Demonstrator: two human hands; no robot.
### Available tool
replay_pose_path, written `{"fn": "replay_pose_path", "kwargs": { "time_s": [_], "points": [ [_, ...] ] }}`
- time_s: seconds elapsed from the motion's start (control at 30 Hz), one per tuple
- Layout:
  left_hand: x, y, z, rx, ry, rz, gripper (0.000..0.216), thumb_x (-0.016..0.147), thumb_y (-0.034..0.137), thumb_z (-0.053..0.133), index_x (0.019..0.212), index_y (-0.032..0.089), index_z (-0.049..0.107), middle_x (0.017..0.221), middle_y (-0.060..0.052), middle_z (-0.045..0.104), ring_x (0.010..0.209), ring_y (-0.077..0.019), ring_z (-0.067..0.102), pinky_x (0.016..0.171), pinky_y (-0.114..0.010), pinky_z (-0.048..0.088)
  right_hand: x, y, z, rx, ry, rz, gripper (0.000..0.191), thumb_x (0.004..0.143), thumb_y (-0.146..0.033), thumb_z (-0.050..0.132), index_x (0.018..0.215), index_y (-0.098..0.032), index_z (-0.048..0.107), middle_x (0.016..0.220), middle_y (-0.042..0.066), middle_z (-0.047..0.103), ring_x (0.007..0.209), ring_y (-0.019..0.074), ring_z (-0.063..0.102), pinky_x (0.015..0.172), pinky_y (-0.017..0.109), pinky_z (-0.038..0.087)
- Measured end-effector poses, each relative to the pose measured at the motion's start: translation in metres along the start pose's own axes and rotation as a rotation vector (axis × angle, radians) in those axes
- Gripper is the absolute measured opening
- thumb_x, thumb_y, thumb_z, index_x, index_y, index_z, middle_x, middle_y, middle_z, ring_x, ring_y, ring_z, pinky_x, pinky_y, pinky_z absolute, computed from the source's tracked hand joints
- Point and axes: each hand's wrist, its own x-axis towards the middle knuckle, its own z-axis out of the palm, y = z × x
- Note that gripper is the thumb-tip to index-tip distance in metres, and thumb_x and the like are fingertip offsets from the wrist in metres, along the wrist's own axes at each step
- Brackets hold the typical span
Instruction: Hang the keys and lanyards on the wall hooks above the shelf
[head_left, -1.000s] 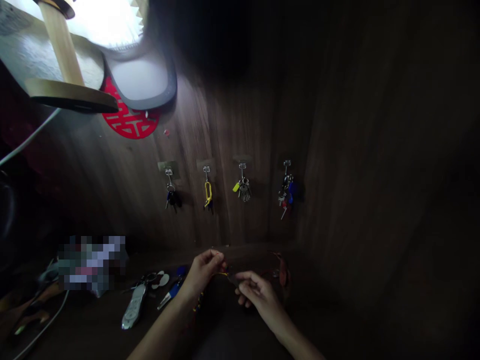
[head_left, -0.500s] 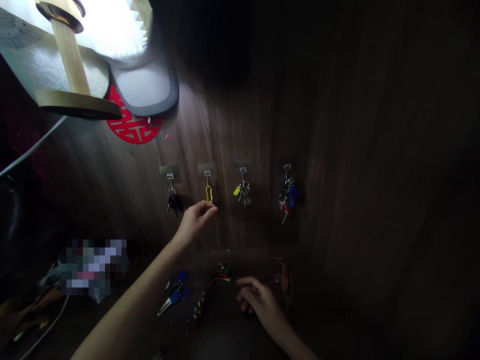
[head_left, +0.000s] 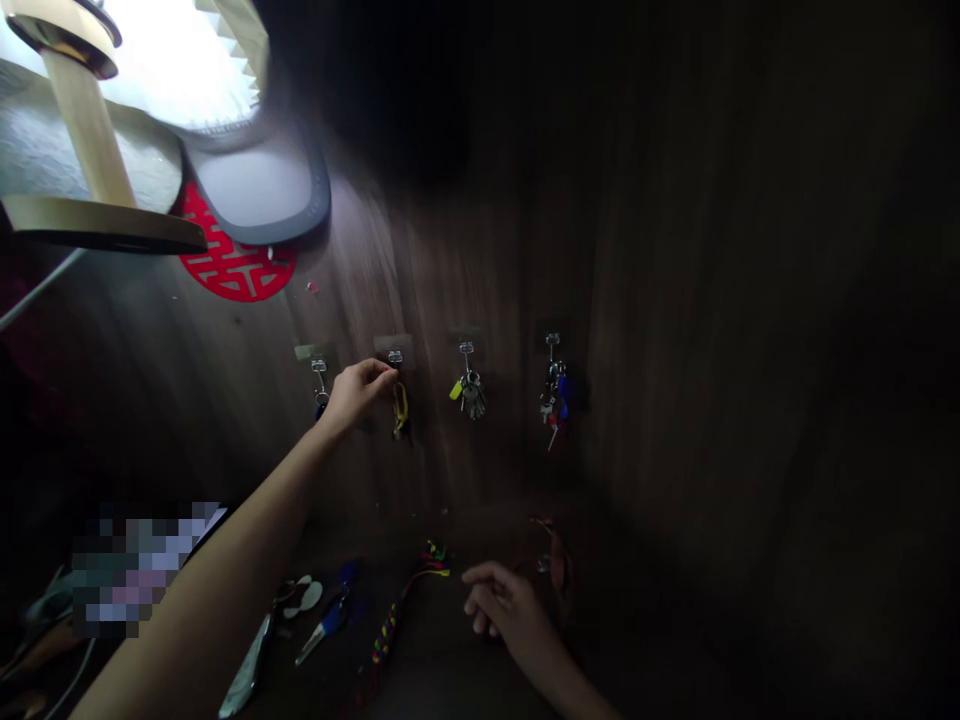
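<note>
My left hand [head_left: 358,390] reaches up to the wooden wall, its fingers pinched at the second hook [head_left: 394,357], where a yellow carabiner keyring [head_left: 400,407] hangs. What the fingertips grip is too small to make out. My right hand [head_left: 501,608] rests low over the dark shelf, fingers loosely curled, holding nothing that I can see. A multicoloured braided lanyard [head_left: 403,600] lies just left of it. Other hooks carry a dark key bunch [head_left: 321,398], a bunch with a yellow tag [head_left: 469,390] and a bunch with blue and red tags [head_left: 555,395].
A lit lamp with a wooden stem [head_left: 90,140] and a red paper cutout [head_left: 225,262] are at upper left. On the shelf lie a silver remote [head_left: 247,672], a blue-handled key [head_left: 324,628] and a reddish strap [head_left: 561,560]. The right side is dark.
My left hand left the lanyard on the shelf and rose to the wall, reaching the second hook. My right hand stayed low and now holds nothing.
</note>
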Motion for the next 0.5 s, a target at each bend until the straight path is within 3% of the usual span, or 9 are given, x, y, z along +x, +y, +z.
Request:
{"fn": "replay_pose_path", "kwargs": {
  "time_s": [0.3,0.5],
  "points": [
    [-0.001,-0.011,0.006,0.015,0.012,-0.024,0.020,0.072,0.041,0.058,0.075,0.022,0.064,0.070,0.000,0.071,0.069,-0.0195,0.066,0.064,-0.026,0.048,0.001,-0.001,0.000,-0.024,-0.015,0.019,0.032,0.069,-0.045,0.054,0.082,-0.016,0.059,0.061,0.000,0.061,0.046,0.0090,0.052,0.043,0.020,0.031],
    [-0.010,-0.015,0.013,-0.093,0.023,-0.027,0.028,0.074,0.046,0.055,0.084,0.020,0.062,0.076,-0.002,0.071,0.068,-0.0174,0.067,0.066,-0.026,0.050,0.000,-0.003,0.001,-0.030,0.009,0.015,0.026,0.071,-0.040,0.054,0.080,-0.017,0.060,0.060,-0.001,0.060,0.045,0.0082,0.051,0.043,0.019,0.030]
  ]
}}
